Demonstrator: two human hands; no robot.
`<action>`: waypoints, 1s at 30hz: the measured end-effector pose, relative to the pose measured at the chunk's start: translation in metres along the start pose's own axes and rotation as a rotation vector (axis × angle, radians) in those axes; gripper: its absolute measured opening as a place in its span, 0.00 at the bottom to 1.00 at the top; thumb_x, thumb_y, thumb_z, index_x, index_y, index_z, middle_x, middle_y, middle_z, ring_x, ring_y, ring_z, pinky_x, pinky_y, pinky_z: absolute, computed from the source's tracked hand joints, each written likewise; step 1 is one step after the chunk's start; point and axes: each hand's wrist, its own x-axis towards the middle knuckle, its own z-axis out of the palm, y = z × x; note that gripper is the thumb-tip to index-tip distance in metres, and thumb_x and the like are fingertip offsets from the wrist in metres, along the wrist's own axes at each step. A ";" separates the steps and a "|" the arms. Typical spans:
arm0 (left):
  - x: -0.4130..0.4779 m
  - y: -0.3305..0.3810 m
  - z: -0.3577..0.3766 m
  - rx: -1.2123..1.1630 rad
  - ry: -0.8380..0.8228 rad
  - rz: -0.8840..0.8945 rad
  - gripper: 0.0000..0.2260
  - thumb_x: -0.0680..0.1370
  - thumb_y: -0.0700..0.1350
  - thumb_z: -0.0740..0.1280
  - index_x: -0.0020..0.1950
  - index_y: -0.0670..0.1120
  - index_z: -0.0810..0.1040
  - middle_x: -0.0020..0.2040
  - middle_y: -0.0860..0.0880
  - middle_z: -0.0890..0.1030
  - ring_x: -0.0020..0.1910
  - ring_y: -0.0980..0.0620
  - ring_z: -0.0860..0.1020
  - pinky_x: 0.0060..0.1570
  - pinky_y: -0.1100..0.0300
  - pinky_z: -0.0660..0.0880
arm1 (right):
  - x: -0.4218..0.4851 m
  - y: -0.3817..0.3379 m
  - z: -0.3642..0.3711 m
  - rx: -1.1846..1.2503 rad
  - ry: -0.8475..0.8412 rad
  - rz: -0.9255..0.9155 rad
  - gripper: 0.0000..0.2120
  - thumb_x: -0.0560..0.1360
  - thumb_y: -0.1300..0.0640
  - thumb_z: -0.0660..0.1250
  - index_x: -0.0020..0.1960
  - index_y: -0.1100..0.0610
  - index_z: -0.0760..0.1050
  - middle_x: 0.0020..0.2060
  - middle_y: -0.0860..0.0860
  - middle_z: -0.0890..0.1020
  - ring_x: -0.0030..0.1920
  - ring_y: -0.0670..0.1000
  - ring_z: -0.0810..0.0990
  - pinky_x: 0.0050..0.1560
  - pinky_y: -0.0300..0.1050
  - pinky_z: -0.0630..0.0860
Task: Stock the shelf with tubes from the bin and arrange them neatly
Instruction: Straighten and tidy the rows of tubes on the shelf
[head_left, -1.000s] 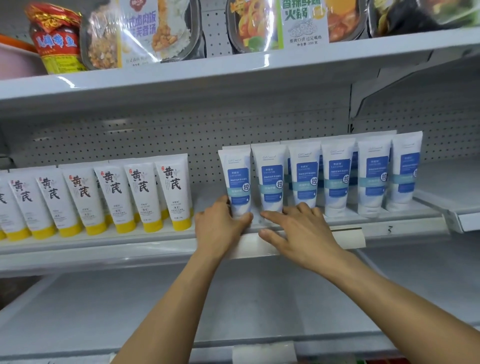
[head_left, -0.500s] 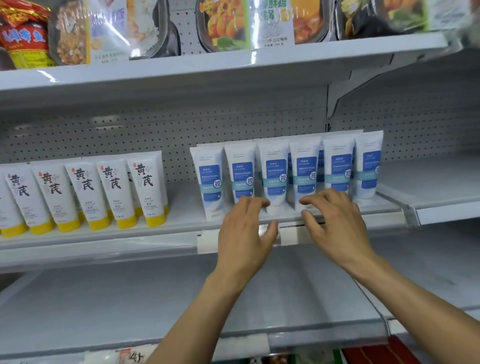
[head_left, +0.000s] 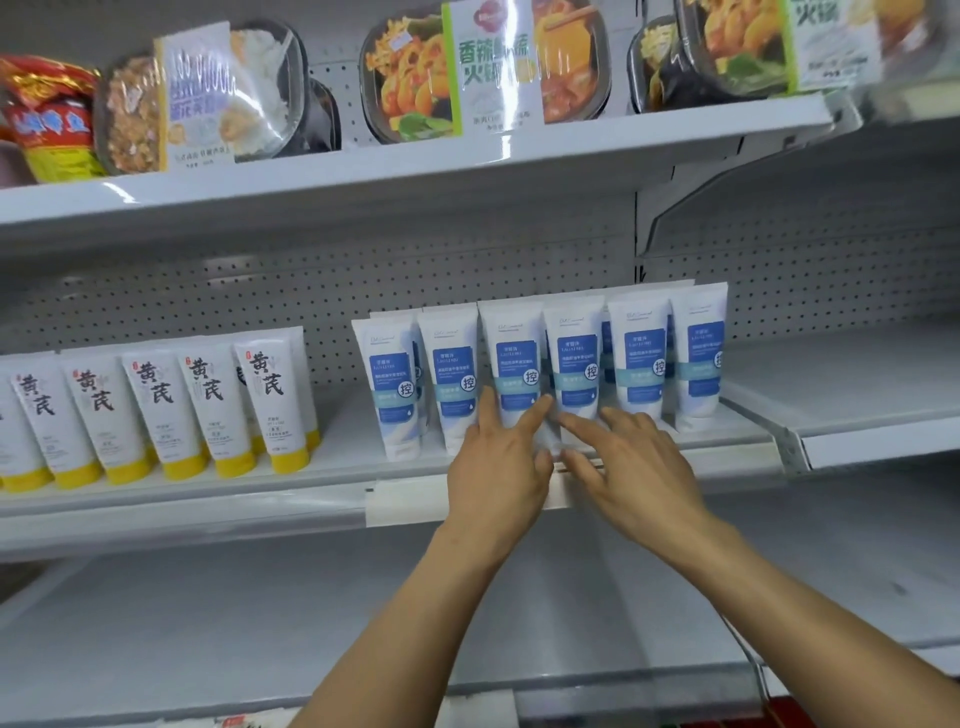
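Several white tubes with blue labels (head_left: 576, 364) stand cap-down in a row on the middle shelf (head_left: 343, 462), with more tubes behind them. My left hand (head_left: 498, 462) has straight fingers touching the lower part of the third tube from the left (head_left: 511, 358). My right hand (head_left: 634, 467) lies beside it, its fingers stretched toward the base of the fourth tube. Neither hand grips a tube. The bin is out of view.
Several white tubes with yellow caps (head_left: 156, 410) fill the left of the same shelf, a gap apart from the blue ones. Packaged meals (head_left: 467, 67) sit on the top shelf. A bare lower shelf (head_left: 260, 623) lies under my arms, another shelf (head_left: 857, 395) at right.
Both hands have shifted along the row of blue tubes, from its left end toward the third and fourth tubes. The view has also swung left and up.
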 end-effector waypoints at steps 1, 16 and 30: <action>0.003 -0.001 0.000 0.004 -0.013 -0.004 0.25 0.78 0.48 0.61 0.75 0.59 0.61 0.75 0.46 0.57 0.66 0.44 0.70 0.58 0.51 0.74 | 0.002 0.000 0.000 -0.003 -0.012 -0.002 0.24 0.80 0.45 0.56 0.75 0.41 0.60 0.66 0.53 0.73 0.63 0.56 0.70 0.60 0.49 0.69; 0.006 0.000 0.003 0.051 -0.086 -0.033 0.26 0.77 0.52 0.64 0.75 0.58 0.61 0.68 0.45 0.67 0.68 0.45 0.69 0.63 0.52 0.70 | 0.007 -0.002 0.005 -0.019 -0.073 0.000 0.25 0.79 0.43 0.58 0.75 0.42 0.60 0.67 0.54 0.72 0.64 0.55 0.68 0.63 0.48 0.67; 0.002 0.038 -0.018 0.150 0.258 0.214 0.26 0.74 0.55 0.67 0.71 0.50 0.69 0.60 0.47 0.74 0.58 0.46 0.75 0.52 0.51 0.72 | -0.001 0.049 -0.031 0.244 0.422 0.117 0.12 0.73 0.54 0.70 0.55 0.52 0.76 0.50 0.49 0.79 0.51 0.53 0.77 0.50 0.49 0.72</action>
